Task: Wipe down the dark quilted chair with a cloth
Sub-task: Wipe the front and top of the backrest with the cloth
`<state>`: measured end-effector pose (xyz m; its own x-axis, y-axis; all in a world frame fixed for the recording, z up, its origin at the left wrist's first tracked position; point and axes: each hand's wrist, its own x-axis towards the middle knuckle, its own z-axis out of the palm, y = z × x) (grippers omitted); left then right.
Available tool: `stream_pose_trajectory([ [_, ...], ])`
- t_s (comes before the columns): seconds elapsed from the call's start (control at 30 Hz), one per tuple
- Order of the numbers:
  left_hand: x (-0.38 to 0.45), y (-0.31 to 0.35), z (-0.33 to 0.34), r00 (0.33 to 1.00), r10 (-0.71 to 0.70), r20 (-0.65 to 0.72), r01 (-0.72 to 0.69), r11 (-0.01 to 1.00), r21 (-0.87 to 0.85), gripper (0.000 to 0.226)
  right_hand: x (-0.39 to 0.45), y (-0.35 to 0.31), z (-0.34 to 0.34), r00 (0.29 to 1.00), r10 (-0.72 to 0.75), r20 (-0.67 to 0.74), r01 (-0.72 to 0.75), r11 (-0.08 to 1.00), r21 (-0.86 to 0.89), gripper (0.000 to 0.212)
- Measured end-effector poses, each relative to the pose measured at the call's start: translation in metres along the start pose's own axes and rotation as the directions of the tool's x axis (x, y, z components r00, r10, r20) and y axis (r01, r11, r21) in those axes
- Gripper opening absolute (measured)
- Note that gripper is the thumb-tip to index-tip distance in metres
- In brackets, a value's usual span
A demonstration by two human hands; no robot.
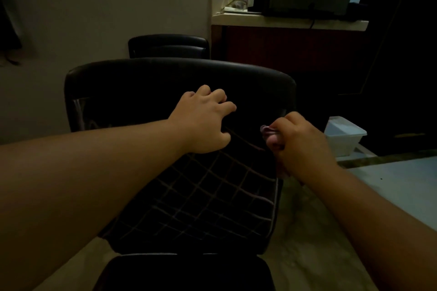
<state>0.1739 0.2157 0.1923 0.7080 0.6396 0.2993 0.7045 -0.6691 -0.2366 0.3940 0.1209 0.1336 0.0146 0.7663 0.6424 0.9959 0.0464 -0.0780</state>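
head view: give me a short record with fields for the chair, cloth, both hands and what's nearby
chair: dark chair, padded backrest, grid-stitched seat cushion
cloth: small bunched cloth, mostly hidden in the right hand
left hand: left hand rests on the chair where seat meets backrest, fingers bent, holding nothing
right hand: right hand grips the cloth at the chair's right side
behind: second dark chair against the wall
right: white lidded box on the floor; counter with bottles
lighting: dim, details hard to make out

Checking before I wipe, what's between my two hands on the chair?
Head view: only bare dark chair back lies between the left hand and the right hand, which grips the cloth.
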Motion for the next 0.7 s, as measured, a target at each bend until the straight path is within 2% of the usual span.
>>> stream_pose_trajectory([
  [0.1, 0.0, 0.001, 0.001, 1.0, 0.007, -0.011, -0.008, 1.0, -0.007, 0.074, 0.016, 0.003, -0.011, 0.996, 0.051, -0.069, -0.046, 0.996, 0.073, 0.021],
  [0.2, -0.002, 0.002, -0.003, 1.0, 0.01, 0.017, -0.009, 1.0, -0.008, 0.074, 0.023, 0.017, -0.022, 0.962, 0.211, -0.173, -0.159, 0.949, 0.272, 0.012],
  [0.3, -0.001, 0.006, -0.008, 0.999, 0.019, 0.028, -0.019, 0.999, 0.033, 0.074, 0.015, 0.036, -0.022, 0.95, 0.271, -0.152, -0.216, 0.927, 0.306, 0.012],
  [0.43, 0.006, 0.026, -0.009, 0.986, 0.154, -0.07, -0.149, 0.986, 0.073, 0.07, 0.002, 0.053, -0.018, 0.959, 0.267, -0.099, -0.232, 0.933, 0.274, 0.017],
  [0.5, 0.012, 0.041, -0.008, 0.975, 0.208, -0.082, -0.202, 0.977, 0.076, 0.072, 0.003, 0.053, -0.019, 0.973, 0.209, -0.1, -0.179, 0.952, 0.247, 0.023],
  [0.63, 0.022, 0.063, -0.005, 0.982, 0.12, -0.147, -0.11, 0.991, 0.072, 0.074, 0.014, 0.045, -0.02, 0.989, 0.106, -0.098, -0.085, 0.976, 0.201, 0.026],
  [0.7, 0.024, 0.065, -0.003, 0.988, 0.084, -0.133, -0.075, 0.995, 0.068, 0.073, 0.021, 0.042, -0.019, 0.989, 0.091, -0.12, -0.066, 0.977, 0.202, 0.026],
])
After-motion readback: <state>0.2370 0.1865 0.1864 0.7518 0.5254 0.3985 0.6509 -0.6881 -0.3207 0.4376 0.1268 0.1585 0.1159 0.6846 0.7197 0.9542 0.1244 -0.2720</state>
